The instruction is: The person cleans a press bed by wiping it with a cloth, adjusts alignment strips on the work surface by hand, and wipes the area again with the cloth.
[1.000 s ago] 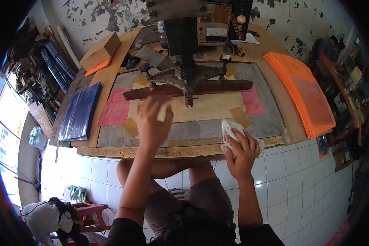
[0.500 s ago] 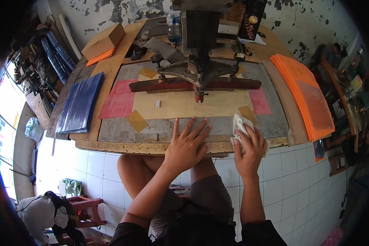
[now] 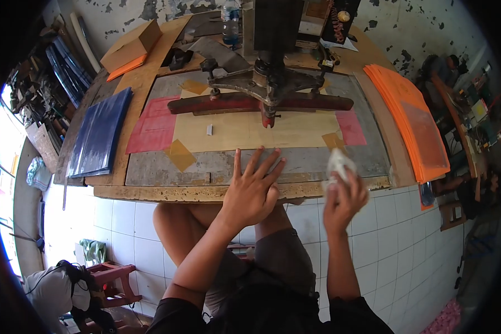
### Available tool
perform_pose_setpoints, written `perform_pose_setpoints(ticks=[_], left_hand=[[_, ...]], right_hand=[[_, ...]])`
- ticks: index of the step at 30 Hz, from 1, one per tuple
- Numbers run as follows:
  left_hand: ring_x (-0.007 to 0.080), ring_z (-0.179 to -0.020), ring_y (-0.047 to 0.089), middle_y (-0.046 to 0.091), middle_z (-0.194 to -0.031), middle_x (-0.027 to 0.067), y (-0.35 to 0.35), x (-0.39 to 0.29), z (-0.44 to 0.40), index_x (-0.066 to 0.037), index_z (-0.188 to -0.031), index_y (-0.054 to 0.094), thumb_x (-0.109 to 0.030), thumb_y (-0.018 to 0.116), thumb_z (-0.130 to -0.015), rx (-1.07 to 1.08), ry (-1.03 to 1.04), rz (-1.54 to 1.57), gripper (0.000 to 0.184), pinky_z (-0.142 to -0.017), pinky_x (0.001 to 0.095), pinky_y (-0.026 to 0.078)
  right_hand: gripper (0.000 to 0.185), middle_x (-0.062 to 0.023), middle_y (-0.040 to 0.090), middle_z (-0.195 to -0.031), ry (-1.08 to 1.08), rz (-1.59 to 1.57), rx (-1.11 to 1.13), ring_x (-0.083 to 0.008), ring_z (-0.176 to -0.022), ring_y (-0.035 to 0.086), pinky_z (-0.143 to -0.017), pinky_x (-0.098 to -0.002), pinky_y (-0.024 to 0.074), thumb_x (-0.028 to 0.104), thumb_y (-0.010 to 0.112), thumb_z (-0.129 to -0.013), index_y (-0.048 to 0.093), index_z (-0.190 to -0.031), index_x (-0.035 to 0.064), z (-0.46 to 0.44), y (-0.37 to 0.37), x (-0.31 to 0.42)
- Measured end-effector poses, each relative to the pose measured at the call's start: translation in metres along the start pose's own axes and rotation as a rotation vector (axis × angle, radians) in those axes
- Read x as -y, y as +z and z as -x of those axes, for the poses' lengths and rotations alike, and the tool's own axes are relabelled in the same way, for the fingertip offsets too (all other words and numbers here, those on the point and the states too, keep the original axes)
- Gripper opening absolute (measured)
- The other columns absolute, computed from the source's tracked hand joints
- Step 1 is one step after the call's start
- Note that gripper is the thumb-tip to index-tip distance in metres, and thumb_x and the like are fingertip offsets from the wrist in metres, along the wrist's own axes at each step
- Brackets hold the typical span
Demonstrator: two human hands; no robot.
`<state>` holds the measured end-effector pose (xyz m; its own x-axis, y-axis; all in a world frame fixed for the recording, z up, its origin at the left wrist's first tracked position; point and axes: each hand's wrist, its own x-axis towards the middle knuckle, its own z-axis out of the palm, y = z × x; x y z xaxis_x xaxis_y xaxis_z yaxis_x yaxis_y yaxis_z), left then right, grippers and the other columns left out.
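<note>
My left hand [image 3: 251,189] lies spread on the near part of the grey metal plate [image 3: 295,170], its fingertips just short of a long cream sheet [image 3: 234,136]. Nothing is in it. A crumpled white cloth [image 3: 339,161] is bunched in the fingers of my right hand [image 3: 345,203], close to the plate's front right edge and slightly smeared by motion. Over the sheet hangs the press head [image 3: 268,100], with a dark red bar across it. Pink sheets [image 3: 153,128] and brown tape pieces [image 3: 180,156] lie around the cream sheet. A small white piece [image 3: 210,129] rests on it.
Dark blue plastic covers [image 3: 101,136] lie at the left; a stack of orange covers [image 3: 409,122] lies at the right. Behind are a cardboard box [image 3: 131,47] and a water bottle [image 3: 230,25]. Other people are at the far right [image 3: 445,69] and lower left [image 3: 53,289].
My right hand has shifted slightly with the cloth, which now blurs. My left hand stays spread on the plate. The whole view has tilted a little, moving the table up and left.
</note>
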<state>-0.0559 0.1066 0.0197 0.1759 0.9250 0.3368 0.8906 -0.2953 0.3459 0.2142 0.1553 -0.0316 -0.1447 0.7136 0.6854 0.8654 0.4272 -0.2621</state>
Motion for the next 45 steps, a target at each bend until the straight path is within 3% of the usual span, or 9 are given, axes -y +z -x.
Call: perform_pose_setpoints(ticks=[6, 10, 11, 20, 25, 28, 32, 35, 45], left_hand=[[0.0394, -0.168, 0.026, 0.041, -0.178, 0.0092, 0.001, 0.002, 0.000, -0.010, -0.163, 0.056, -0.024, 0.046, -0.103, -0.005, -0.021, 0.045, 0.062, -0.135, 0.0706, 0.004], [0.0385, -0.168, 0.026, 0.041, -0.178, 0.0077, 0.000, 0.001, 0.000, -0.011, -0.164, 0.054, -0.026, 0.045, -0.105, 0.002, -0.024, 0.003, 0.062, -0.136, 0.0699, 0.001], [0.0383, -0.168, 0.026, 0.042, -0.178, 0.0073, -0.001, 0.001, 0.002, -0.012, -0.165, 0.054, -0.026, 0.045, -0.105, 0.004, -0.025, 0.001, 0.062, -0.136, 0.0698, 0.001], [0.0371, -0.168, 0.028, 0.043, -0.177, 0.0058, -0.003, -0.004, 0.000, -0.014, -0.166, 0.054, -0.028, 0.047, -0.106, 0.005, -0.031, -0.023, 0.062, -0.135, 0.0702, 0.002], [0.0374, -0.167, 0.030, 0.045, -0.176, 0.0065, -0.001, -0.004, 0.001, -0.014, -0.166, 0.053, -0.028, 0.050, -0.105, -0.006, -0.021, -0.038, 0.063, -0.135, 0.0714, 0.003], [0.0377, -0.166, 0.031, 0.046, -0.175, 0.0078, -0.002, -0.005, 0.000, -0.014, -0.166, 0.053, -0.028, 0.051, -0.104, -0.012, -0.017, -0.029, 0.064, -0.135, 0.0719, 0.003], [0.0385, -0.165, 0.032, 0.047, -0.174, 0.0092, -0.002, -0.003, 0.001, -0.012, -0.164, 0.055, -0.029, 0.051, -0.102, -0.013, -0.017, -0.032, 0.064, -0.134, 0.0722, 0.004], [0.0388, -0.164, 0.034, 0.048, -0.173, 0.0097, -0.002, -0.001, 0.000, -0.009, -0.161, 0.058, -0.031, 0.051, -0.102, -0.008, -0.005, -0.033, 0.063, -0.134, 0.0731, 0.007], [0.0383, -0.167, 0.030, 0.045, -0.176, 0.0077, -0.003, -0.005, 0.002, -0.014, -0.166, 0.052, -0.028, 0.051, -0.102, 0.006, -0.006, -0.032, 0.066, -0.135, 0.0709, 0.004]], right_hand=[[0.027, 0.0042, 0.069, -0.149, -0.312, -0.154, -0.043, -0.0308, -0.147, 0.050, -0.122, -0.0520, 0.0309, 0.027, 0.074, -0.099, 0.084, -0.124, 0.0302, 0.050, 0.039, 0.079], [0.027, 0.0103, 0.071, -0.145, -0.389, 0.003, -0.130, -0.0244, -0.146, 0.052, -0.123, -0.0483, 0.0291, 0.030, 0.081, -0.094, 0.086, -0.120, 0.0367, 0.045, 0.044, 0.048], [0.030, 0.0070, 0.070, -0.145, -0.429, 0.037, -0.133, -0.0272, -0.146, 0.051, -0.123, -0.0501, 0.0297, 0.029, 0.083, -0.094, 0.085, -0.123, 0.0365, 0.044, 0.042, 0.032], [0.046, -0.0125, 0.058, -0.159, -0.231, 0.061, -0.067, -0.0429, -0.151, 0.045, -0.126, -0.0626, 0.0320, 0.024, 0.075, -0.099, 0.073, -0.144, 0.0201, 0.031, 0.000, -0.103], [0.035, -0.0161, 0.057, -0.157, 0.193, 0.013, -0.116, -0.0395, -0.150, 0.045, -0.124, -0.0580, 0.0354, 0.020, 0.053, -0.115, 0.072, -0.141, 0.0077, 0.002, -0.017, -0.119], [0.034, -0.0140, 0.059, -0.158, 0.134, 0.075, -0.006, -0.0397, -0.149, 0.048, -0.123, -0.0573, 0.0366, 0.022, 0.059, -0.112, 0.073, -0.140, 0.0101, -0.006, -0.016, -0.077], [0.038, -0.0064, 0.059, -0.162, -0.272, -0.199, 0.326, -0.0386, -0.149, 0.049, -0.124, -0.0588, 0.0371, 0.026, 0.071, -0.104, 0.075, -0.142, 0.0213, -0.006, -0.027, 0.045], [0.040, -0.0061, 0.060, -0.160, -0.366, -0.289, 0.391, -0.0380, -0.148, 0.050, -0.124, -0.0587, 0.0369, 0.025, 0.073, -0.103, 0.075, -0.143, 0.0227, 0.004, -0.021, 0.062], [0.039, -0.0119, 0.058, -0.160, 0.038, 0.171, 0.169, -0.0412, -0.145, 0.052, -0.122, -0.0585, 0.0400, 0.022, 0.068, -0.105, 0.073, -0.141, 0.0082, -0.060, -0.028, -0.086]])
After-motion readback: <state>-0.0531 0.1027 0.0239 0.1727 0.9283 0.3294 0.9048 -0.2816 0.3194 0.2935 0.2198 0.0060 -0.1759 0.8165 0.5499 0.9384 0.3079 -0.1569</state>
